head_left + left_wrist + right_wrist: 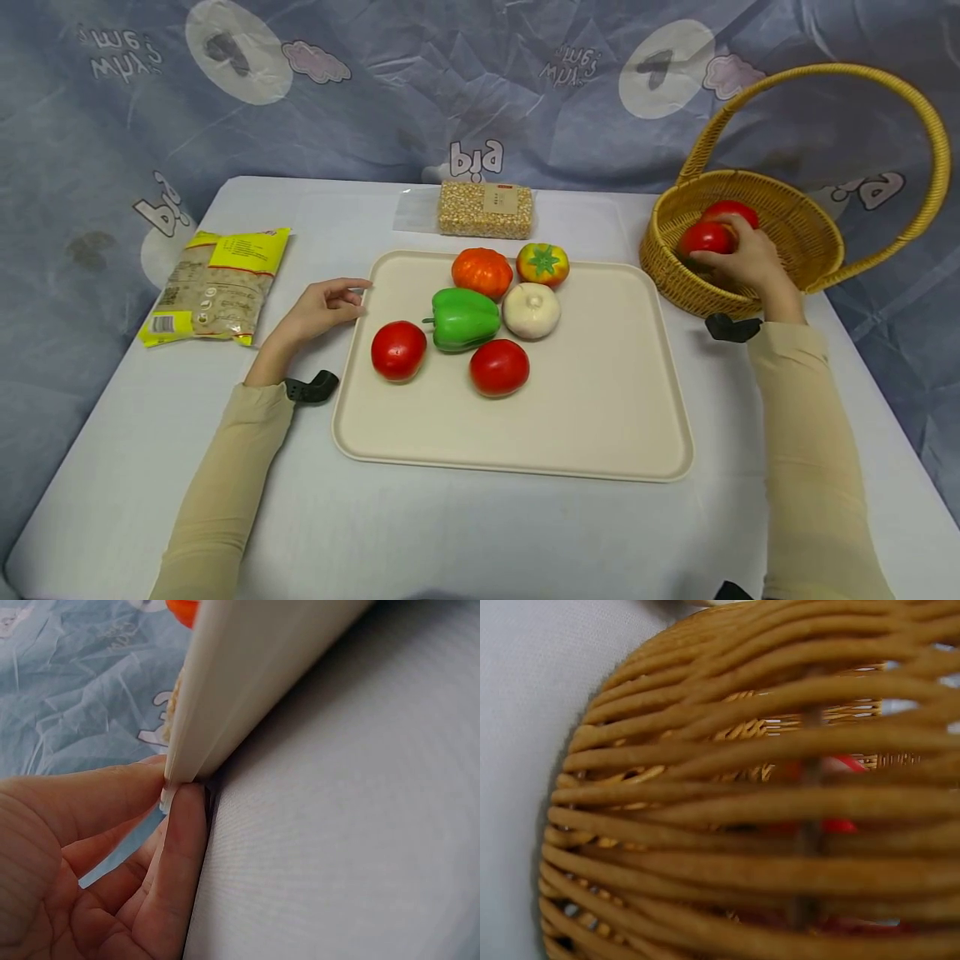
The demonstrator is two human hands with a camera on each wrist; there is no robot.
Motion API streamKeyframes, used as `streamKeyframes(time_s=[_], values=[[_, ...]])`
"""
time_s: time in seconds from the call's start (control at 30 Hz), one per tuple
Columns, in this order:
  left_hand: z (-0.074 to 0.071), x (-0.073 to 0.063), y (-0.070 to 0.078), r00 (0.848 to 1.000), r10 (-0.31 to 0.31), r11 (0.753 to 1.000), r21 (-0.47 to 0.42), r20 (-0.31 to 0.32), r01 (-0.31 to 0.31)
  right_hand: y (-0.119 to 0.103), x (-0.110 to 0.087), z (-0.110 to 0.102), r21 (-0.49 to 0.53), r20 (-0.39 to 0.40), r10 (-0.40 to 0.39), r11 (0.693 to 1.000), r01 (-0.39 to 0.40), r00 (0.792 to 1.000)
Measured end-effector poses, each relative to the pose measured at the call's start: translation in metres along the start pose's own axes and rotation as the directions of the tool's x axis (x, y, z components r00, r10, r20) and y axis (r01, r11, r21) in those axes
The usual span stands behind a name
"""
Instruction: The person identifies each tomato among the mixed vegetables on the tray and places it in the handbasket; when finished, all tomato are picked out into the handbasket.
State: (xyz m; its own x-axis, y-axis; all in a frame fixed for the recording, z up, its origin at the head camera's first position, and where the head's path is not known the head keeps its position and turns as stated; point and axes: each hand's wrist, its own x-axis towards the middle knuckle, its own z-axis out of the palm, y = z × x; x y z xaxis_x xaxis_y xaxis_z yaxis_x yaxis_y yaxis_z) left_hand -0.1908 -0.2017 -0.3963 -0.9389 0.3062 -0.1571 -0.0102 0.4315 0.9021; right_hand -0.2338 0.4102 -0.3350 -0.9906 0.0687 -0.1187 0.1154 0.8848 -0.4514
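Observation:
At the tray's left edge, my left hand (322, 308) pinches the rim of a beige tray (600, 408); the left wrist view shows fingers (184, 847) on both sides of that rim. Inside the wicker basket (675, 275) at the right, my right hand (750, 257) grips a red tomato (707, 238). Another red tomato (731, 209) lies just behind it. The right wrist view is filled by the basket's woven wall (742, 866), with bits of red showing through, and the hand is hidden there.
On the tray are two tomatoes (398, 351), a green pepper (464, 320), a garlic bulb (531, 311), an orange pumpkin (482, 272) and a yellow-red tomato (542, 264). A grain pack (472, 210) lies behind it, a yellow bag (217, 287) at left. The basket's handle (933, 158) arches high.

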Motion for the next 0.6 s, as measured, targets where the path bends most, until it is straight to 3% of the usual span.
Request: streamKeyframes(time_s=[0.33,0.47,0.6], values=[[0.003,-0.012,0.023,1.0,-0.004,1.0,-0.019,0.008,0.004,0.002,0.005,0.003,0.021,-0.027,-0.034,0.999,0.035,0.999],[0.003,-0.012,0.022,1.0,-0.007,1.0,-0.021,0.008,0.007,0.001,0.004,0.002,0.039,-0.021,-0.028,0.999,0.029,0.999],[0.001,-0.006,0.011,1.0,-0.008,1.0,-0.019,0.006,0.008,-0.001,0.001,0.001,0.043,-0.026,-0.021,0.999,0.022,0.999]])
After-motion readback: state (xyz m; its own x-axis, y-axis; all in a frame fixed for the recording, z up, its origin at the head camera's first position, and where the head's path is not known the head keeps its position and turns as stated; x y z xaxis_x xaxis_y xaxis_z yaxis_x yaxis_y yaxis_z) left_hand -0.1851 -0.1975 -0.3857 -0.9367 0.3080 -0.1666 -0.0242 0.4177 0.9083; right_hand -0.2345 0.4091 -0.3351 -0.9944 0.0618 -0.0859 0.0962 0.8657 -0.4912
